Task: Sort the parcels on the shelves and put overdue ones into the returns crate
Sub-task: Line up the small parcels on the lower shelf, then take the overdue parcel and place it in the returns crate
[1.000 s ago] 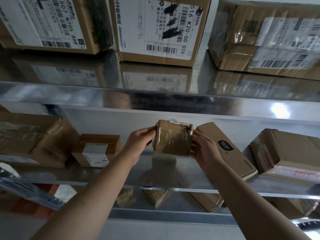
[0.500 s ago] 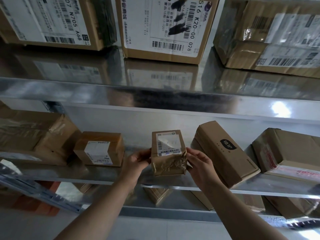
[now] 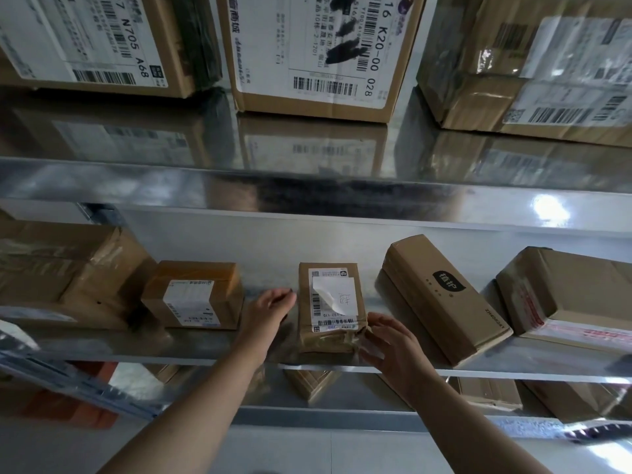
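A small brown taped parcel with a white label facing up lies on the middle steel shelf. My left hand hovers just left of it, fingers apart and off the parcel. My right hand is at its front right corner, fingers spread, fingertips at or barely touching the crumpled tape. Neither hand grips it. No returns crate shows in the head view.
On the same shelf sit a labelled box and a large taped box to the left, a long carton and another box to the right. Big parcels fill the upper shelf. More boxes lie below.
The small parcel was held up in both hands, then turned label-up and set down on the shelf. Both hands have let go and opened beside it.
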`<state>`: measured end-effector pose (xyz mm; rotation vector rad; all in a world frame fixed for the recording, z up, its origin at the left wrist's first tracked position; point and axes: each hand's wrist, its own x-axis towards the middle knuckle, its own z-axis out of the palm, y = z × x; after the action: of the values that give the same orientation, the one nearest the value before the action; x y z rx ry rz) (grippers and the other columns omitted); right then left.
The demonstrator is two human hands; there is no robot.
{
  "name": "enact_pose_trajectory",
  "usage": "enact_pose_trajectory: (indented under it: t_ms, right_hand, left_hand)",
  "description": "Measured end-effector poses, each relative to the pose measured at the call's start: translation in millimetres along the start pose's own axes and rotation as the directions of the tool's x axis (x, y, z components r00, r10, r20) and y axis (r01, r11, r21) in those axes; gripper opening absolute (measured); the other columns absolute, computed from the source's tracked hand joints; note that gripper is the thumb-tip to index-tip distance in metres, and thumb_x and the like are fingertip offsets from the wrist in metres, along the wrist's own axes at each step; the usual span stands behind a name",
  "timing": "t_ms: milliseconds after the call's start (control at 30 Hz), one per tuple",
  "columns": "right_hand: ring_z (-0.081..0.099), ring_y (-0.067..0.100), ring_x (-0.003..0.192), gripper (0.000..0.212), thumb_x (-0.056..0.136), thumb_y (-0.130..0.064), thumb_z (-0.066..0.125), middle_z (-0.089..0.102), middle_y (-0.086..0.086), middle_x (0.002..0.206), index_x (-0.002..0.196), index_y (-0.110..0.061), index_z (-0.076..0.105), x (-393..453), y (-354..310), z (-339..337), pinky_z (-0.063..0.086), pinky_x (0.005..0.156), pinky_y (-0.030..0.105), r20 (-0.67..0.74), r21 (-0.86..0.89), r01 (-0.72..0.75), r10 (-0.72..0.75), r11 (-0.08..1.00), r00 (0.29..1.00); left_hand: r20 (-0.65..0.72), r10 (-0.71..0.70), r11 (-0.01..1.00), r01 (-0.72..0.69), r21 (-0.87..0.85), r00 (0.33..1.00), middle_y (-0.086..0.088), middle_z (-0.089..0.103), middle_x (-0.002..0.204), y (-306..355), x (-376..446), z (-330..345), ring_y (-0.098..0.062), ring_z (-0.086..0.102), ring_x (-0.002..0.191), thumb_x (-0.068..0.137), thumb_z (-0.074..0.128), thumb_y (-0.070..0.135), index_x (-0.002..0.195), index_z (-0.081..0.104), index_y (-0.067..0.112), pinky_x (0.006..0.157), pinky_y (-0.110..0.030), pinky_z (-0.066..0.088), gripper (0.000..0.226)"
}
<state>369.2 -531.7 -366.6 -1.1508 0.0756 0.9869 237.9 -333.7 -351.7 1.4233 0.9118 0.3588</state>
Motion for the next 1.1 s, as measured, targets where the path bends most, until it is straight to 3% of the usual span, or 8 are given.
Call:
enact_pose_trajectory:
  t_ms: [133, 333, 467, 600, 733, 800, 900, 1100]
  right_hand:
    - [0.059, 0.031, 0.065, 0.012, 0.091, 0.013, 0.047, 0.053, 0.021, 0.08, 0.097, 0.004, 0.054, -4, 9, 0, 0.054, 0.06, 0.037, -0.317, -0.231, -0.124, 0.046, 0.965, 0.947]
    - [0.068, 0.034, 0.088, 0.017, 0.095, 0.0, 0.054, 0.066, 0.02, 0.098, 0.111, -0.003, 0.058, -31, 2, 36, 0.06, 0.076, 0.041, 0.03, -0.504, -0.352, 0.424, 0.789, 0.905]
    - [0.065, 0.036, 0.095, 0.043, 0.086, -0.023, 0.07, 0.063, 0.017, 0.114, 0.125, -0.014, 0.053, -29, -6, 42, 0.056, 0.084, 0.044, 0.148, -0.416, -0.258, 0.345, 0.872, 0.927]
    - [0.068, 0.038, 0.09, 0.048, 0.088, -0.025, 0.07, 0.058, 0.025, 0.125, 0.13, -0.019, 0.047, -24, -24, 36, 0.06, 0.074, 0.042, 0.083, -0.319, -0.162, 0.198, 0.934, 0.977]
    - [0.066, 0.034, 0.101, 0.054, 0.089, -0.023, 0.07, 0.061, 0.018, 0.121, 0.137, -0.02, 0.045, -11, -36, 37, 0.058, 0.08, 0.042, -0.007, -0.313, -0.055, 0.056, 0.948, 0.998]
    - [0.066, 0.028, 0.104, 0.057, 0.088, -0.016, 0.071, 0.061, 0.012, 0.125, 0.138, -0.018, 0.043, -6, -36, 41, 0.056, 0.074, 0.032, -0.014, -0.266, 0.02, -0.024, 0.964, 1.0]
    - [0.065, 0.025, 0.105, 0.075, 0.08, -0.009, 0.079, 0.059, 0.004, 0.124, 0.14, -0.028, 0.038, 0, -31, 49, 0.057, 0.074, 0.032, -0.041, -0.305, 0.097, -0.115, 0.947, 0.993]
    - [0.062, 0.023, 0.111, 0.089, 0.075, 0.001, 0.08, 0.057, -0.001, 0.125, 0.144, -0.032, 0.034, 8, -22, 58, 0.061, 0.084, 0.045, -0.028, -0.456, 0.17, -0.206, 0.873, 0.978]
  left_hand:
    - [-0.02, 0.15, 0.972, -0.144, 0.185, 0.988, 0.001, 0.046, 0.146, 31, 17, 9, -0.018, 0.044, 0.132, 0.093, 0.059, 0.045, 0.14, 0.045, 0.025, 0.101, -0.033, 0.04, 0.053]
    - [0.164, 0.146, 0.881, -0.203, 0.426, 0.976, 0.0, 0.028, 0.158, 47, 35, 37, -0.021, 0.035, 0.141, 0.092, 0.058, 0.05, 0.151, 0.03, 0.023, 0.105, -0.035, 0.038, 0.07]
    - [0.139, 0.142, 0.863, -0.191, 0.468, 0.98, -0.001, 0.045, 0.14, 43, 40, 37, -0.012, 0.05, 0.119, 0.089, 0.067, 0.023, 0.143, 0.041, 0.017, 0.083, -0.018, 0.05, 0.06]
    - [0.055, 0.113, 0.818, -0.124, 0.562, 0.992, -0.004, 0.054, 0.127, 46, 31, 25, -0.015, 0.057, 0.107, 0.08, 0.078, 0.033, 0.131, 0.05, 0.017, 0.076, -0.022, 0.052, 0.061]
    - [-0.007, -0.031, 0.668, 0.026, 0.744, 0.999, -0.007, 0.045, 0.143, 55, 9, 18, -0.027, 0.053, 0.125, 0.073, 0.077, 0.056, 0.149, 0.019, 0.017, 0.08, -0.029, 0.044, 0.103]
    - [0.047, -0.143, 0.716, 0.071, 0.695, 0.989, -0.007, 0.049, 0.139, 57, -2, 21, -0.023, 0.063, 0.108, 0.075, 0.077, 0.052, 0.153, -0.001, 0.015, 0.078, -0.028, 0.054, 0.116]
    - [0.081, -0.155, 0.736, 0.06, 0.675, 0.985, 0.003, 0.059, 0.102, 51, -14, 26, -0.01, 0.065, 0.07, 0.082, 0.073, 0.047, 0.14, 0.025, 0.012, 0.05, -0.019, 0.051, 0.083]
    - [0.158, -0.213, 0.591, -0.002, 0.806, 0.964, 0.004, 0.065, 0.073, 44, -11, 17, -0.01, 0.063, 0.066, 0.087, 0.058, 0.061, 0.084, 0.062, 0.021, 0.06, -0.023, 0.049, 0.04]
